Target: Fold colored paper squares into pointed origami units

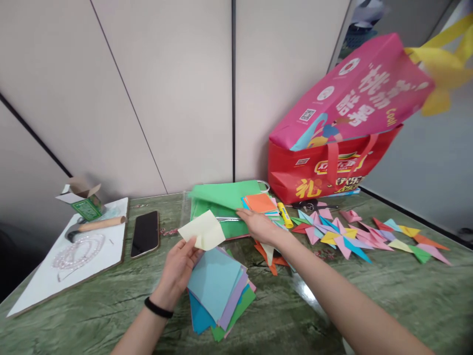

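Paper [207, 229], a pale yellow piece, is sitting at the fingertips of the left hand [177, 266]: the thumb is pressing on its near edge from above while the other fingers are curling beneath, so the left hand is pinching it. Most of the piece is extending past the thumb, away from the person and to the right. Its near part is hanging just beside the far corner of a fanned stack of coloured sheets [216, 281], light blue on top; whether the two are touching, I cannot tell. The right hand [254, 224] is reaching over a flat green item [221, 195], its fingers pointing left toward the pale piece but lying apart from it. A slim silvery strip [227, 218] is running from behind the pale piece to those fingers; I cannot tell whether they are gripping it or merely resting there. Small orange-topped squares [258, 203] are lying just beyond the right hand, with a yellow tube [285, 215] beside them. Folded paper pieces [347, 236] are spreading farther right, and a dark phone [145, 234] is resting left of the left hand.
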Motion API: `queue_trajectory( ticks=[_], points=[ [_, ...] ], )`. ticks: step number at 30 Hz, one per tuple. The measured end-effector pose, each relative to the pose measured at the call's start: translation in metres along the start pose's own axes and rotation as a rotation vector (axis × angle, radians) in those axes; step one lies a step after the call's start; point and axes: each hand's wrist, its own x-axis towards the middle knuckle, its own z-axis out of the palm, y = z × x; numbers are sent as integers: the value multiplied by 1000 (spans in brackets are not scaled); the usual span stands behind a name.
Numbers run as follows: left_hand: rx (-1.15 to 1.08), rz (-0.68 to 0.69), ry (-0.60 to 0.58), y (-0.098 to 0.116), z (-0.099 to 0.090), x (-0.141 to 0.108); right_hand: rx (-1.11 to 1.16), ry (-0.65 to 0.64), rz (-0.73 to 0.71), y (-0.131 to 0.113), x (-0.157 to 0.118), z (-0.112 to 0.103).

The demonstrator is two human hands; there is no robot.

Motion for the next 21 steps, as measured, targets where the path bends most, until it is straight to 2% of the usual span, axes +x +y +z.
queue_trajectory(
  ticks=[4, 7, 9, 12, 14, 17, 21],
  points=[
    [24, 19, 34, -3, -2, 1, 13, -1, 6, -3, 10, -4],
    [39, 26, 29, -5, 0, -3, 14, 6, 11, -12, 4, -12],
    [44, 35, 11, -6, 2, -7, 14, 39, 22, -24, -12, -26],
    [40, 53, -13, -6, 5, -12, 32, 127, 40, -55, -52, -50],
    [33, 63, -22, -6, 6, -15, 215, 207, 13, -81, -80, -59],
    [31, 62, -41, -7, 7, -20, 454, 155, 29, -111, -106, -49],
    [46, 32, -73, -9, 11, -26, 562, 175, 61, -116, -96, -14]
  ],
)
